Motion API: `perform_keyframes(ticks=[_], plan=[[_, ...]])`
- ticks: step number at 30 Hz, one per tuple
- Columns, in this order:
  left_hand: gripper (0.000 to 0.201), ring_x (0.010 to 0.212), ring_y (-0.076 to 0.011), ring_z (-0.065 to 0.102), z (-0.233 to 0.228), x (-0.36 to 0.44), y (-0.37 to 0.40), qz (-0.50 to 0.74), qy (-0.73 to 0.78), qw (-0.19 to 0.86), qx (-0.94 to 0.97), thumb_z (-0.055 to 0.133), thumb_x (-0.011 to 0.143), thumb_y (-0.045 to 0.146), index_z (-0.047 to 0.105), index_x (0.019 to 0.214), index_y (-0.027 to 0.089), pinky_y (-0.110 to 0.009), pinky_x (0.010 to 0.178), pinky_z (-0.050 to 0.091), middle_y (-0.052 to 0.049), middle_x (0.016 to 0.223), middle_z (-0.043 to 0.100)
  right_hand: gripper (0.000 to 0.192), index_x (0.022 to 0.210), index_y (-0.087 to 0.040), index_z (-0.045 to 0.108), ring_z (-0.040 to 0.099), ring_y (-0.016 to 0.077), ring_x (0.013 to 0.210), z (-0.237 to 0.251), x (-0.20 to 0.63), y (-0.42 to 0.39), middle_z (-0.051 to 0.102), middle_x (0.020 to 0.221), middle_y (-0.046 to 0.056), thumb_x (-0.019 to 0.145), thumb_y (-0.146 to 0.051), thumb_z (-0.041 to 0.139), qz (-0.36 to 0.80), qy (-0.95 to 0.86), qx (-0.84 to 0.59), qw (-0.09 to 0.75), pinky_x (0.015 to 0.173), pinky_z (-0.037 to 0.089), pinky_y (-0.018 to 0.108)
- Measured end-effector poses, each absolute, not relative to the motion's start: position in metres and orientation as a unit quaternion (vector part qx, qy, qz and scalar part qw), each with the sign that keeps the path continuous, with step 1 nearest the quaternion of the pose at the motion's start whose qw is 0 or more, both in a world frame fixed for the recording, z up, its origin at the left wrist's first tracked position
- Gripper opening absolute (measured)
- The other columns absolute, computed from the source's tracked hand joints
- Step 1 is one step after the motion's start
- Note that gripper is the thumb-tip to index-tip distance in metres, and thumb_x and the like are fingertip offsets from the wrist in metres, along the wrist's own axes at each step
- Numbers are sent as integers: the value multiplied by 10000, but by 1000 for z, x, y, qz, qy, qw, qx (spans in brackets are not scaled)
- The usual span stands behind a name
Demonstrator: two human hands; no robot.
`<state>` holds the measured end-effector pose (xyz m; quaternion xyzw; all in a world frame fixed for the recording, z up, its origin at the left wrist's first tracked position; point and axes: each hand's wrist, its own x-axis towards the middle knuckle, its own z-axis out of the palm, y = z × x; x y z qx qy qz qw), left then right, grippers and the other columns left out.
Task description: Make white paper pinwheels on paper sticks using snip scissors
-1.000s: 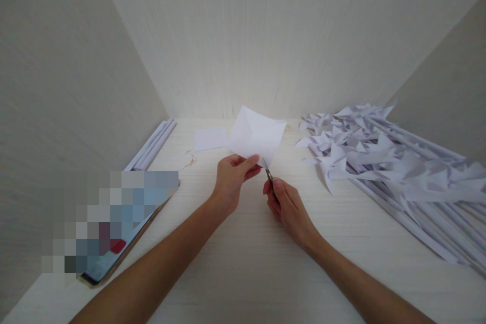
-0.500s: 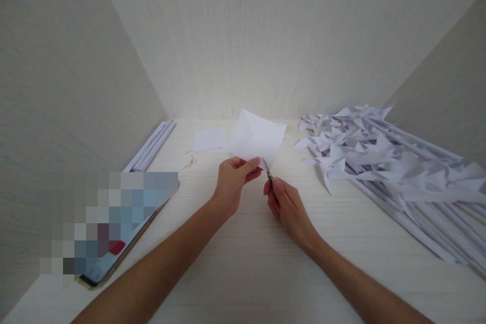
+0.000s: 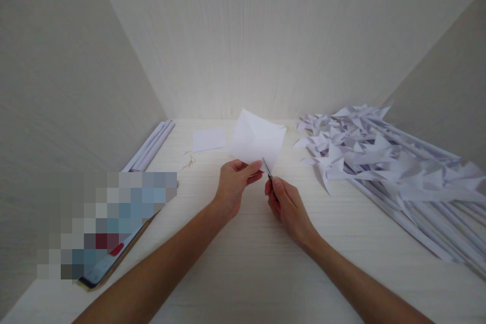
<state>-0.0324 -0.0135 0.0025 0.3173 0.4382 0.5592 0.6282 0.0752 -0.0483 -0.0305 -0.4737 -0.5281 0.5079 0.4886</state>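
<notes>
The folded white paper is held up off the table, just above and between the two hands. Over the last second it has barely shifted; what has moved is the small scissors, whose blades have crept a little further up into the paper's lower edge, and both hands have drifted slightly upward and to the right with it. To my eye that means a cut is under way and advancing slowly, with only a short way gone so far.

The paper is a creased, roughly four-cornered piece with one corner pointing up and away from the person, toward the back wall; its long axis runs across, from the left hand's side to the far right corner. The scissors point up and slightly left, their tips into the paper, their long axis running from the right hand up to the paper's bottom edge.

The left hand pinches the paper's lower corner between thumb and fingers. The right hand is closed around the scissors' handles, fingers curled in; whether the blades are apart or together I cannot tell.

Beyond the left hand lies a small flat white sheet, and further left some rolled paper tubes along the wall. Near the left forearm is a blurred-out device. Off to the right of the right hand spreads a heap of white paper pinwheels on long paper sticks.
</notes>
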Motion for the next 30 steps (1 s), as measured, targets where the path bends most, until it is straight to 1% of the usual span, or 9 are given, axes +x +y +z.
perform_keyframes(ticks=[13,21,23,26,30], plan=[[151,545,-80,532,0,-29,-18,544,445,633,325,702,497,195,585,520,103,-251,625,485,-5,557,581,367,633,-178,423,210,46,345,-29,76,-46,252,421,-89,824,-473,319,501,-528,-475,495,332,163,180],[157,565,-91,548,-1,-26,-20,530,440,645,331,707,493,208,620,569,101,-257,625,482,-21,601,612,378,613,-178,415,233,48,345,-30,78,-45,271,419,-83,818,-484,330,488,-531,-477,503,332,171,184],[151,560,-93,549,-2,-26,-21,527,435,648,336,702,503,209,623,576,103,-261,628,479,-18,590,609,376,617,-178,417,232,49,348,-30,78,-45,267,421,-84,818,-484,331,489,-528,-478,504,334,170,184],[141,515,-90,535,-3,-24,-21,518,434,649,350,692,519,214,608,534,102,-274,636,470,-12,537,591,375,618,-178,417,233,48,352,-30,78,-45,272,432,-82,817,-485,333,490,-518,-480,510,336,172,187],[139,497,-88,526,-4,-23,-22,515,434,651,351,690,520,216,604,526,107,-280,638,461,-12,532,593,387,611,-178,418,228,49,350,-30,76,-45,274,429,-82,804,-504,342,492,-509,-479,519,336,170,194]])
